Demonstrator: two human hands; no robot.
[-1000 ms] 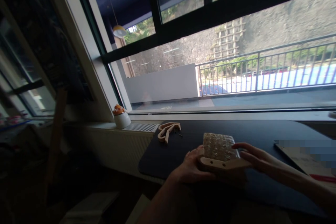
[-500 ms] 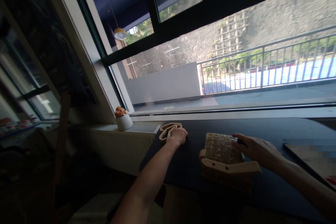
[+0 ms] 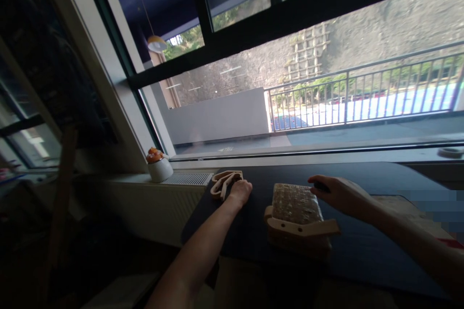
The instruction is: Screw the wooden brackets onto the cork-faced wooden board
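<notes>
1. White pot (image 3: 158, 169) on the sill, left of the dark mat (image 3: 362, 176); an orange lump sits on top, and its inside is not visible.
2. Curved wooden pieces (image 3: 222, 182) lie at the mat's far left corner, touching the left hand (image 3: 241, 191) at the fingertips.
3. Woven block (image 3: 295, 205) with wooden frame (image 3: 302, 228) sits mid-mat, between the hands and just left of the right hand (image 3: 342, 196).
4. Left arm stretched forward, fingers curled down; can't tell if it grips.
5. Right hand palm down, fingers bent over a small dark thing (image 3: 321, 186); grip unclear.
</notes>
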